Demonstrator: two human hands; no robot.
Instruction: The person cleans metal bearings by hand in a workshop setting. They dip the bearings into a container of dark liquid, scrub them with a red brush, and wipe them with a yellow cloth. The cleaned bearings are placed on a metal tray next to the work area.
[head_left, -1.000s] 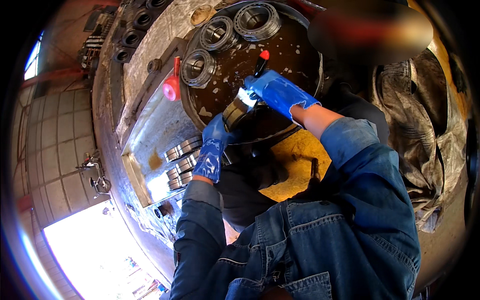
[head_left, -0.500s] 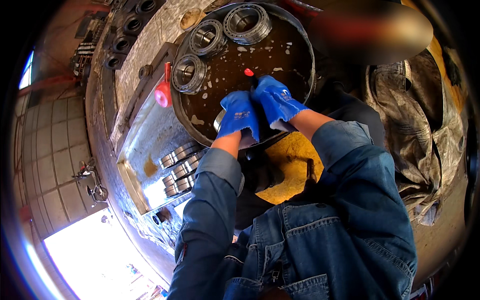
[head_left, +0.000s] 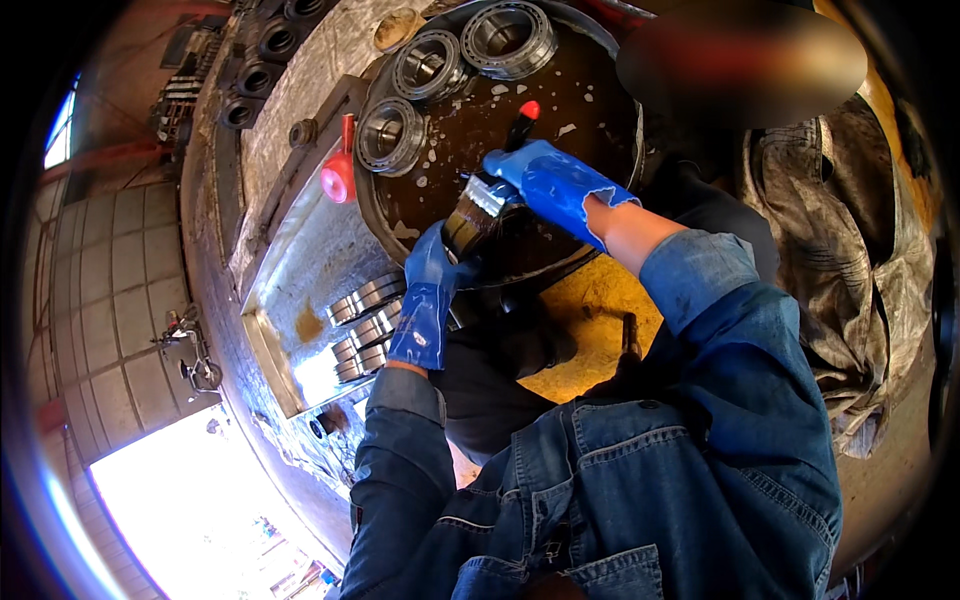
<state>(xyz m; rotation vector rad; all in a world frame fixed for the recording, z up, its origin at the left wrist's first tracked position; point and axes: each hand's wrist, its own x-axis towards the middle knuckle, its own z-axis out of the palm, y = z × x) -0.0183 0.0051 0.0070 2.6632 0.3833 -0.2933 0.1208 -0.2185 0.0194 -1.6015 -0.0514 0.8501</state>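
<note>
Gloved right hand (head_left: 540,178): fingers wrapped round flat paintbrush (head_left: 488,195) | Left hand (head_left: 432,265): at bristles (head_left: 463,229), finger closure unclear | Pan (head_left: 379,229): three roller bearings (head_left: 510,69)

Brush (head_left: 487,195): one, in right fingers (head_left: 503,163). Blue gloves (head_left: 565,188): two, covering the fingers. Ring bearings (head_left: 391,137): three, beyond left fingers (head_left: 430,248). Round tub (head_left: 640,130): one, beneath both. Red implement (head_left: 338,178): one, left of left fingers. Polished rings (head_left: 366,297): several, partly hidden, left of left fingers.
</note>
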